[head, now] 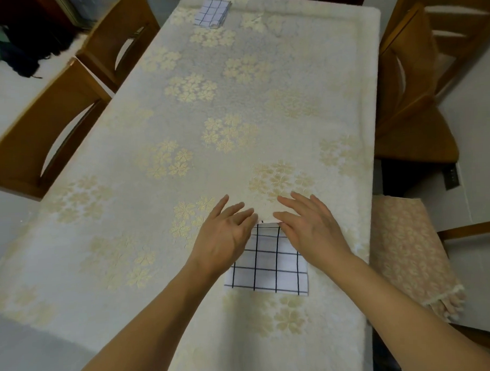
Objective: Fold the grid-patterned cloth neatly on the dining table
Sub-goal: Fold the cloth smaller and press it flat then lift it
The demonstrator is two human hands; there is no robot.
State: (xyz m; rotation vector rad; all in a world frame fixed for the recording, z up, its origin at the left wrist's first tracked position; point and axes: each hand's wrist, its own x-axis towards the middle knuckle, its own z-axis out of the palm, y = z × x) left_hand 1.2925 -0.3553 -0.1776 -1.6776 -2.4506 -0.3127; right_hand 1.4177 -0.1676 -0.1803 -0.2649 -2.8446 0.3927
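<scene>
A white cloth with a dark grid pattern (pixel 269 267) lies folded into a small rectangle near the front right of the dining table (pixel 129 245). My left hand (pixel 226 233) rests flat on the cloth's far left part, fingers straight. Over the far right part my right hand (pixel 309 224) lies flat too, fingers spread past the cloth's far edge. Both hands cover the cloth's upper corners.
A second folded grid cloth (pixel 212 12) sits at the table's far end. The table wears a cream floral cover. Wooden chairs (pixel 42 131) stand along the left and right (pixel 418 96); a pink patterned cushion (pixel 407 251) lies on the near right chair.
</scene>
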